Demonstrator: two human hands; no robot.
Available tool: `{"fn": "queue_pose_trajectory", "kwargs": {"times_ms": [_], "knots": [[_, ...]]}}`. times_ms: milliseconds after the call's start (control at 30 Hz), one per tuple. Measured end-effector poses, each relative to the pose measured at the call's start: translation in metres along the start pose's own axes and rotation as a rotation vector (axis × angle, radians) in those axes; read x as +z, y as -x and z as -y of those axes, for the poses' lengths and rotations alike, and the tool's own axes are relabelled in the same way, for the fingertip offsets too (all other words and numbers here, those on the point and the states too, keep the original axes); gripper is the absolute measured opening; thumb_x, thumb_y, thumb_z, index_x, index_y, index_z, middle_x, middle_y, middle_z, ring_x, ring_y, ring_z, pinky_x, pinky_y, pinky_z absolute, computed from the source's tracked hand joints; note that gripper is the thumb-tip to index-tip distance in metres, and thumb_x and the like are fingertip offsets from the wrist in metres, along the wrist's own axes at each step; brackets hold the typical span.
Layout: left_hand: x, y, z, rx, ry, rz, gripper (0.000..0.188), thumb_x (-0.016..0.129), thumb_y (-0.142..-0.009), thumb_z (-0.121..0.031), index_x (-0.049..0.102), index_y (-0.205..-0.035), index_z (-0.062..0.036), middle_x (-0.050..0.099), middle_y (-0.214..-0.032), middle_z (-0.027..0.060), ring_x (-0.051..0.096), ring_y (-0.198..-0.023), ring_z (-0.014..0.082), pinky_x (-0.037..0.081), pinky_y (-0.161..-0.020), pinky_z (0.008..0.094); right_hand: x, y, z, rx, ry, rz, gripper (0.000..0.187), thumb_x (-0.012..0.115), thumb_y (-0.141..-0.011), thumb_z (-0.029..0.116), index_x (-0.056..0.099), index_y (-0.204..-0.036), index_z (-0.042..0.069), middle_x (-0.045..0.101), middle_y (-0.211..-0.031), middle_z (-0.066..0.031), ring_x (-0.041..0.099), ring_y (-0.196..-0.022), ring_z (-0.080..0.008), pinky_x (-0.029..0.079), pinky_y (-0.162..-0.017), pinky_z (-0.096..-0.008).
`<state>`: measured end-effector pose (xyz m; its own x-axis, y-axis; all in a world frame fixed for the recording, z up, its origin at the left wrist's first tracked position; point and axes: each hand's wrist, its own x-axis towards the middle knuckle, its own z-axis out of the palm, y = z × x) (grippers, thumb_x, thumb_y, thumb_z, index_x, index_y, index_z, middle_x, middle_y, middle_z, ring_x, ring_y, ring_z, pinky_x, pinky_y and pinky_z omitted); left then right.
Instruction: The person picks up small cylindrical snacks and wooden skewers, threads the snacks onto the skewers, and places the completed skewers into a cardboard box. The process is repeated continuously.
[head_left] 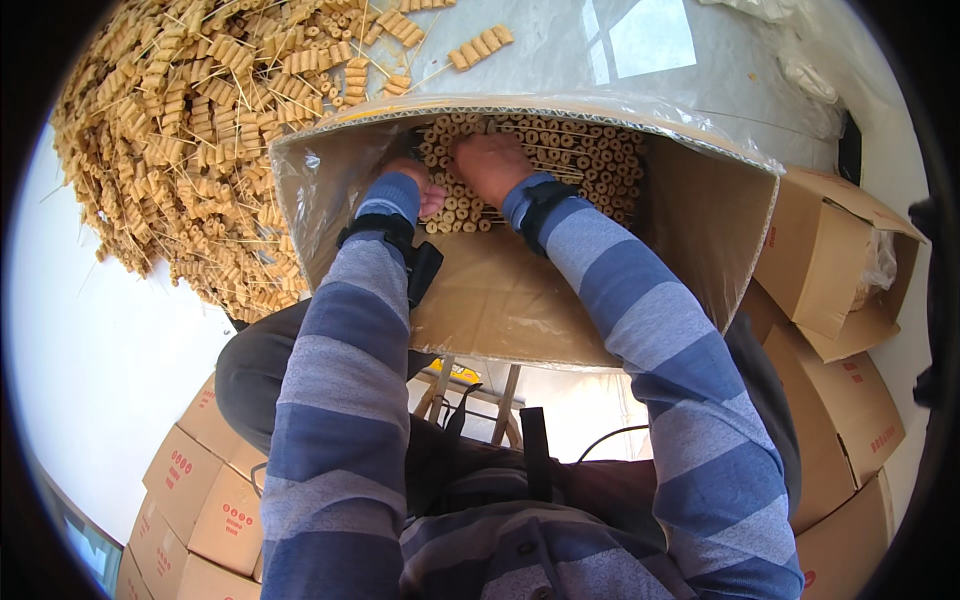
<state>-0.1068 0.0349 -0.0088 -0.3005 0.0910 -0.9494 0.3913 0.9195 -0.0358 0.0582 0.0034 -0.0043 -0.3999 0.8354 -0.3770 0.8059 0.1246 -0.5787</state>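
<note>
An open cardboard box (500, 290) with a clear plastic liner stands tilted toward me. Skewers of tan, ring-shaped food rolls (610, 165) are packed inside it in tight rows, their hollow ends facing up. Both my hands reach into the box. My left hand (428, 190) is at the left side of the rows, its fingers curled; what they hold, if anything, is hidden. Beside it, my right hand (490, 165) lies over the upper part of the rows with bent fingers pressed down among the skewers. Its fingertips are out of sight.
A large heap of similar skewers (190, 150) covers the table's left side. One loose skewer (480, 47) lies beyond the box on the grey tabletop (730, 95). Cardboard cartons (835, 400) stand at right, more cartons (190, 480) at lower left. Plastic sheeting (810, 50) bunches at far right.
</note>
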Motion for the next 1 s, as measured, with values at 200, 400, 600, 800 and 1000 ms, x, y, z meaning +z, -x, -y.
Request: {"fn": "queue_pose_trajectory", "kwargs": {"times_ms": [200, 400, 600, 800, 1000], "knots": [[-0.005, -0.011, -0.009, -0.043, -0.355, 0.019, 0.037, 0.034, -0.106, -0.028, 0.06, -0.109, -0.0009, 0.071, -0.09, 0.0171, 0.07, -0.073, 0.0241, 0.061, -0.059, 0.0385, -0.014, -0.001, -0.001, 0.015, -0.021, 0.093, 0.029, 0.062, -0.091, 0.028, 0.072, -0.1, 0.002, 0.071, -0.099, -0.0207, 0.069, -0.094, -0.038, 0.054, -0.085, -0.0472], [-0.013, 0.066, -0.036, 0.319, -1.152, 0.051, 0.033, 0.047, -0.103, -0.024, 0.064, -0.089, 0.0004, 0.07, -0.087, 0.0183, 0.07, -0.078, 0.0309, 0.06, -0.066, 0.0427, -0.064, 0.017, -0.035, 0.282, -0.01, 0.259, 0.026, 0.056, -0.089, 0.012, 0.073, -0.106, 0.0, 0.069, -0.114, -0.0208, 0.067, -0.106, -0.0367, 0.055, -0.091, -0.0458], [-0.106, 0.242, -0.021, 1.224, -1.167, -0.278, 0.044, 0.054, -0.101, -0.039, 0.059, -0.083, 0.0005, 0.059, -0.075, 0.0211, 0.061, -0.075, 0.0366, 0.049, -0.069, 0.0481, -0.049, 0.021, -0.041, 0.306, -0.052, 0.049, 0.034, 0.061, -0.094, 0.029, 0.073, -0.108, 0.0, 0.069, -0.114, -0.0226, 0.066, -0.105, -0.0396, 0.052, -0.095, -0.0442], [-0.147, 0.241, -0.02, 0.75, -0.96, -0.339, 0.047, 0.052, -0.102, -0.047, 0.058, -0.112, -0.0006, 0.062, -0.087, 0.013, 0.062, -0.076, 0.0216, 0.053, -0.066, 0.0368, -0.031, 0.007, -0.031, 0.494, -0.483, -0.092, 0.045, 0.059, -0.098, 0.043, 0.071, -0.109, 0.001, 0.073, -0.087, -0.0186, 0.072, -0.065, -0.026, 0.058, -0.071, -0.0358], [-0.135, 0.206, -0.013, 0.825, -0.74, 0.078, 0.04, 0.041, -0.106, -0.031, 0.046, -0.114, 0.0071, 0.064, -0.088, 0.0181, 0.068, -0.067, 0.0243, 0.056, -0.066, 0.0366, -0.033, -0.007, -0.013, 0.654, -0.332, -0.06, 0.052, 0.058, -0.094, 0.054, 0.073, -0.109, 0.006, 0.07, -0.112, -0.0179, 0.067, -0.105, -0.0348, 0.052, -0.09, -0.0461]]}}
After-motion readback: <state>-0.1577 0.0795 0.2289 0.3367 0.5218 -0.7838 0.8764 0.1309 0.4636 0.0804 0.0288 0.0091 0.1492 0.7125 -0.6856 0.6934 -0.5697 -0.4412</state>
